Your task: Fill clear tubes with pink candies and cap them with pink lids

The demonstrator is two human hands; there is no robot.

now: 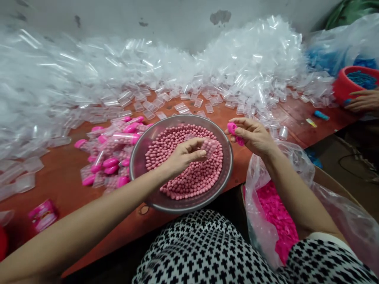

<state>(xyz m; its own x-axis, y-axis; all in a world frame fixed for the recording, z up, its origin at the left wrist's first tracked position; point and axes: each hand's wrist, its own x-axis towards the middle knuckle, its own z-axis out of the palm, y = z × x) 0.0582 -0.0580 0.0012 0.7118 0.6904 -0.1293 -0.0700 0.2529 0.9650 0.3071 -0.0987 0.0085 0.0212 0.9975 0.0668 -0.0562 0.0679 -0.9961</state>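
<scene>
My left hand (185, 156) hovers over a metal bowl (139, 152) full of small pink candy balls (183, 177). Its fingers are pinched around a clear plastic tube (209, 146) filled with those balls. My right hand (251, 136) is raised just right of the bowl's rim, fingers closed on pink caps (233, 131). Left of the bowl lies a heap of filled, pink-capped tubes (111, 156).
A big pile of empty clear tubes (166, 75) covers the back of the red-brown table (65, 177). A plastic bag of pink caps (275, 217) sits in a box at my right. Another person's hand (363, 100) rests by a red basin (346, 85) with blue caps.
</scene>
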